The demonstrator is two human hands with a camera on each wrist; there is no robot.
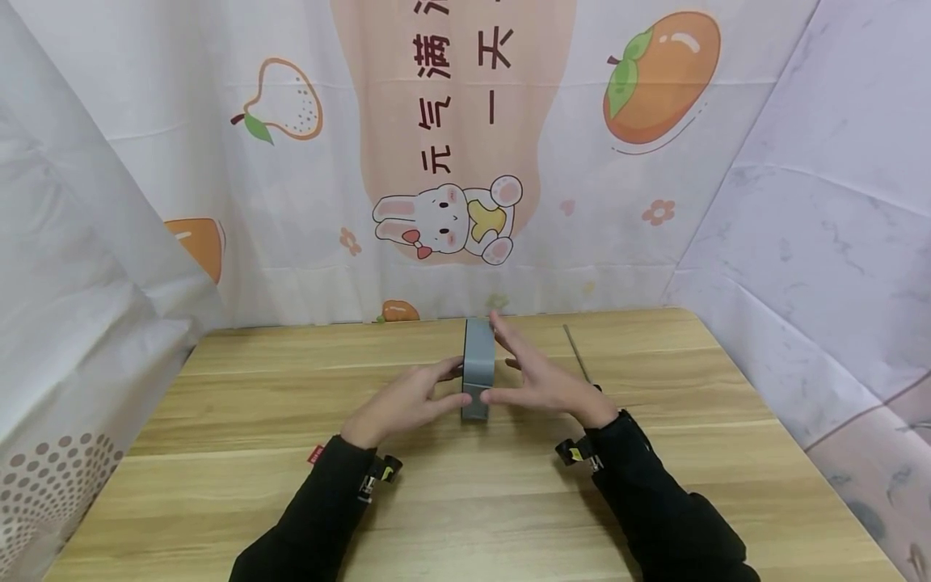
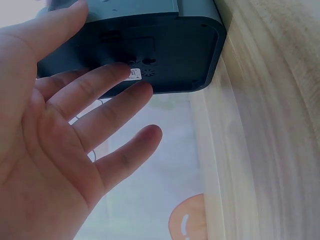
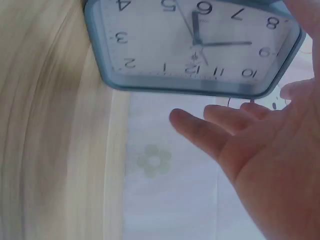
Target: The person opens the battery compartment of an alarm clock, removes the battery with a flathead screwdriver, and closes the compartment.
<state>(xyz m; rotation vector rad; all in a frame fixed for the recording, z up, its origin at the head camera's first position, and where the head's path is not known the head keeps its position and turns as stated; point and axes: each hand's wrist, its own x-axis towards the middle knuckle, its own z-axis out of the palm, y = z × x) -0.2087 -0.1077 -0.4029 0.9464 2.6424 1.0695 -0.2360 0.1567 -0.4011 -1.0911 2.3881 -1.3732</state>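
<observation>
A grey-blue clock [image 1: 479,352] stands on edge on the table, between the two hands. Its white face [image 3: 150,45] with black numerals and hands is turned to the right hand. The dark back [image 2: 175,55], with a small white label, faces the left hand. My left hand [image 1: 407,400] has its thumb at the clock's near edge and relaxed, spread fingers by the back. On the other side, my right hand [image 1: 541,380] holds its thumb by the near edge, the other fingers stretched out before the face. Whether the right fingertips touch the casing, I cannot tell.
A thin metal rod [image 1: 576,352] lies on the wooden table [image 1: 465,501] to the right, its near end partly hidden by the right wrist. Behind the table hangs a printed curtain [image 1: 291,186], with more cloth at both sides.
</observation>
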